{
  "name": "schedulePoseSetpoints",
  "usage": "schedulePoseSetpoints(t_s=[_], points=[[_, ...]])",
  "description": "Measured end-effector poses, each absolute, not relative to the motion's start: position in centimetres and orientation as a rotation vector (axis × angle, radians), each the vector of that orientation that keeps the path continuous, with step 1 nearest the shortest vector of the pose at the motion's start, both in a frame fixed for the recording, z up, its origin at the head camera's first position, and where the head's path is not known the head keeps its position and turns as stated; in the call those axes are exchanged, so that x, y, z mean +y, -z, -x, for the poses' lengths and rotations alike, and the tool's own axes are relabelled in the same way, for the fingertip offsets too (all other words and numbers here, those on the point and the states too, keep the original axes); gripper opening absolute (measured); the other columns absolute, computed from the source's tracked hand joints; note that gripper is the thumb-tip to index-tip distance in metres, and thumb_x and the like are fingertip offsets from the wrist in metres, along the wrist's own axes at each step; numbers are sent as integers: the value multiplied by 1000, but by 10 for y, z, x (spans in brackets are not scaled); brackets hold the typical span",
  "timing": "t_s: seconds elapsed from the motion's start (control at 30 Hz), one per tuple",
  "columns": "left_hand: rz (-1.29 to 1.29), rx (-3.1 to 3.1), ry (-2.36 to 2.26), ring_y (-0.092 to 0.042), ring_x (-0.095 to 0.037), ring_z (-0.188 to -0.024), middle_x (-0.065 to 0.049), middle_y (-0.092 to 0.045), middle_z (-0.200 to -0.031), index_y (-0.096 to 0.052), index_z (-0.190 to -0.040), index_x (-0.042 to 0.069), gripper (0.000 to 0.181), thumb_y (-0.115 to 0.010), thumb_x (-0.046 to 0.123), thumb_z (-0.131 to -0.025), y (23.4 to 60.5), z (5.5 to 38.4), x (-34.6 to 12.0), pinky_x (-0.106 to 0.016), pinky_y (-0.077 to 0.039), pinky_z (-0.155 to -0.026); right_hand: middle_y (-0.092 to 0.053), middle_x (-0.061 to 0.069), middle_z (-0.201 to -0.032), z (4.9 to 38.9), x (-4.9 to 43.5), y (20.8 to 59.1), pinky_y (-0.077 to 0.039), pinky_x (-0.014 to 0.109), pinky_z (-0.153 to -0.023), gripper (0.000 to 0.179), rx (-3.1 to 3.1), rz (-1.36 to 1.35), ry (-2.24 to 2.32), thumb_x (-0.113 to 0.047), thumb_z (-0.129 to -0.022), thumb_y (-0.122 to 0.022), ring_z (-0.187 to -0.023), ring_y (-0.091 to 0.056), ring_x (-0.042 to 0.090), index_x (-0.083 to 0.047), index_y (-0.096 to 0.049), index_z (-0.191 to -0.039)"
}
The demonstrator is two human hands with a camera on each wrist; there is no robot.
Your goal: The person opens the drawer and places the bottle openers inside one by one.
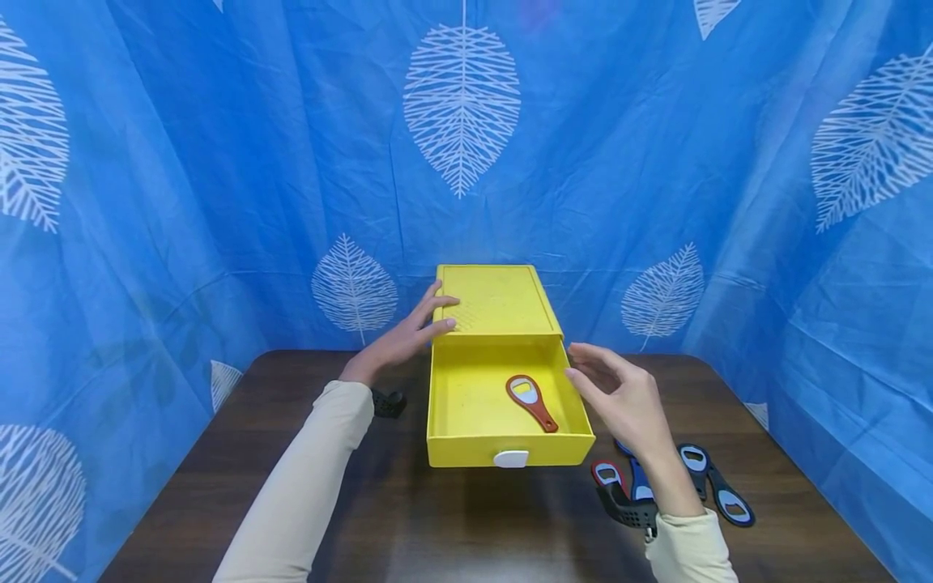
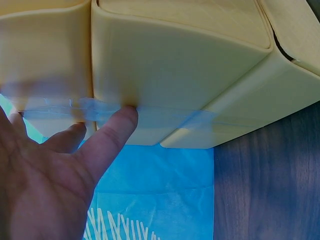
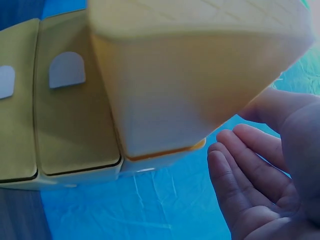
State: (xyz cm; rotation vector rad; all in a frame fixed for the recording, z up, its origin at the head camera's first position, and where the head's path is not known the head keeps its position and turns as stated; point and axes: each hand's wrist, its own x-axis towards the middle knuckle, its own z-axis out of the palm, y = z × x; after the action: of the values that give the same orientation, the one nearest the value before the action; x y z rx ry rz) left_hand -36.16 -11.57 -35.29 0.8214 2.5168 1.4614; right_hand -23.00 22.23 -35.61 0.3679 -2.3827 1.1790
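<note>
A yellow drawer cabinet (image 1: 496, 300) stands on the table with its top drawer (image 1: 466, 409) pulled out toward me. In the drawer, near its right wall, lies a red bottle opener (image 1: 538, 411). My left hand (image 1: 397, 342) rests at the cabinet's upper left edge; the left wrist view shows its extended fingers against the side wall. Beside the drawer's right wall is my right hand (image 1: 628, 401), fingers loosely bent and nothing in them. Closed lower drawers with white handles show in the right wrist view, one having a rounded handle (image 3: 67, 70).
On the table right of the cabinet lie another red-rimmed opener (image 1: 607, 471), a blue opener (image 1: 641, 483) partly behind my right wrist, and black openers (image 1: 732, 506). Behind the dark wooden table (image 1: 430, 534) hangs a blue curtain (image 1: 583, 162) with white leaf prints.
</note>
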Motion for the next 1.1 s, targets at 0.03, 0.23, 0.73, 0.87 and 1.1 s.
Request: schedulePoseSetpoints(t_s=[0.03,0.23,0.73,0.87,1.1], points=[[-822,2519,-1459,-9,-33,-160,15,14,-172,-35,-157,34,58,-49,54,-104,353,362,-116,-66,-41,-110,-70,10,-132,230,223,357,-51,12,-89,42,-2390,-366,-1174,-24,-97,-74,-116,-71,28,-9,-66,-135],[-824,2525,-1454,-7,-32,-160,16,14,-171,-35,-156,34,57,-49,53,-105,354,361,-117,-67,-38,-112,-70,10,-131,229,227,360,-55,26,-93,39,-2418,-348,-1127,-20,-98,-72,-116,-70,28,-9,-66,-135],[-825,2484,-1487,-8,-33,-160,15,16,-171,-34,-157,32,56,-49,51,-106,353,361,-115,-67,-39,-111,-72,12,-128,228,236,368,-58,37,-91,38,-2438,-316,-1053,-17,-97,-73,-112,-72,29,-7,-67,-133],[-806,2493,-1483,-10,-33,-159,16,14,-172,-35,-157,33,57,-49,51,-105,352,362,-115,-66,-39,-112,-72,14,-128,229,239,372,-58,46,-91,38,-2442,-325,-1038,-15,-97,-73,-111,-71,31,-6,-67,-133],[-812,2471,-1498,-8,-32,-160,16,15,-171,-35,-156,33,58,-50,52,-104,354,364,-115,-68,-39,-111,-71,15,-129,228,245,378,-57,48,-93,41,-2521,-329,-980,-15,-96,-74,-114,-70,34,-6,-65,-135]])
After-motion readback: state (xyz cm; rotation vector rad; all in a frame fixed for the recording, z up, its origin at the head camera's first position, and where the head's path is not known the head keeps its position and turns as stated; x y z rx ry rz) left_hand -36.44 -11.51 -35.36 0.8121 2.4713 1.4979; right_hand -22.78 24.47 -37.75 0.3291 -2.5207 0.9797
